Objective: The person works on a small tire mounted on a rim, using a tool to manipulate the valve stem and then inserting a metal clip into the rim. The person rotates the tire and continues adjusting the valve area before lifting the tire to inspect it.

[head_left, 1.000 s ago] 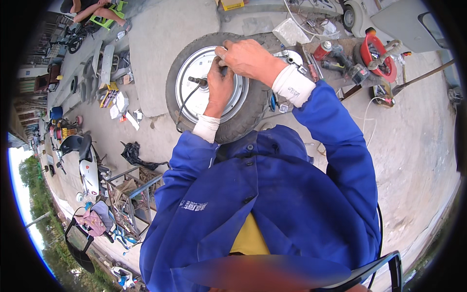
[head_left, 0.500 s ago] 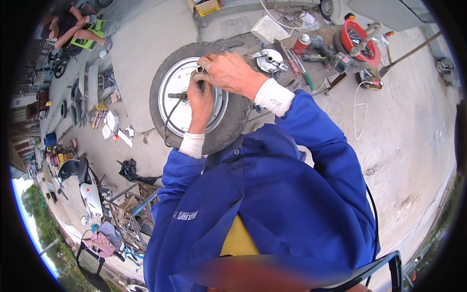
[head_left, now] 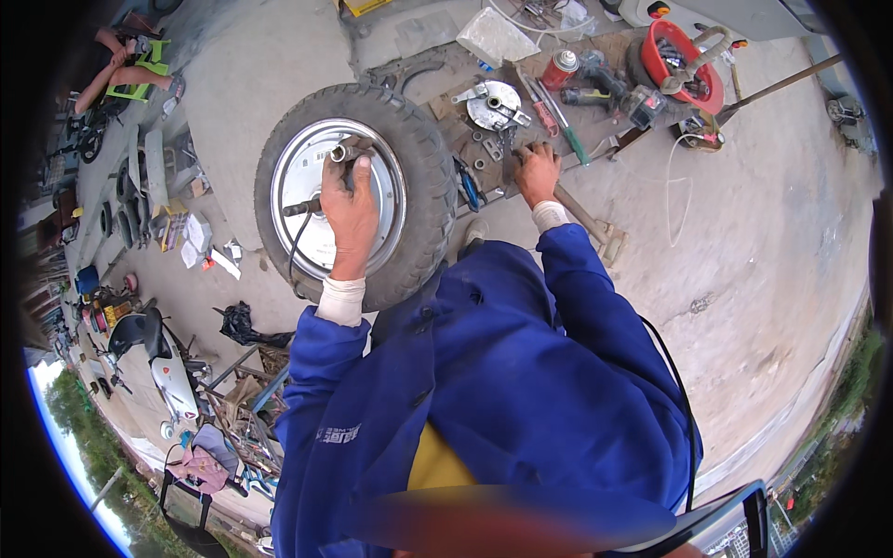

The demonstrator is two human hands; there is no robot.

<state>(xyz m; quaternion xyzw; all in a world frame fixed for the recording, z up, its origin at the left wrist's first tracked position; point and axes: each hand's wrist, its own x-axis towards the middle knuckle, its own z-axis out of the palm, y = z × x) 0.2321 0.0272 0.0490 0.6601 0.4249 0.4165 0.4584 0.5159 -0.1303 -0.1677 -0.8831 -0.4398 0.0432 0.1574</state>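
Note:
A wheel with a thick black tyre [head_left: 431, 186] and a silver hub [head_left: 307, 172] stands before me on the left. My left hand [head_left: 349, 214] is over the hub, fingers closed on a small silver ring-shaped metal part [head_left: 338, 152]. From the hub's threaded axle [head_left: 302, 207] a black cable bends downward. To the right, my right hand [head_left: 538, 175] reaches down among tools, its fingers curled; what they grip is hidden. A hammer [head_left: 606, 240] lies with its handle running toward that hand. Just beyond the fingers is a round silver brake plate [head_left: 493, 105].
Around the right hand lie a green-handled tool [head_left: 574, 144], a red spray can [head_left: 560, 70], a cordless power tool [head_left: 642, 104] and a red bowl [head_left: 665, 42] of parts. At far left another person [head_left: 121, 70] sits on a green stool. A white scooter [head_left: 172, 372] stands at left.
My right hand has left the hub and moved right to the tools. My left hand stays over the wheel, now showing the metal part. The view has shifted slightly.

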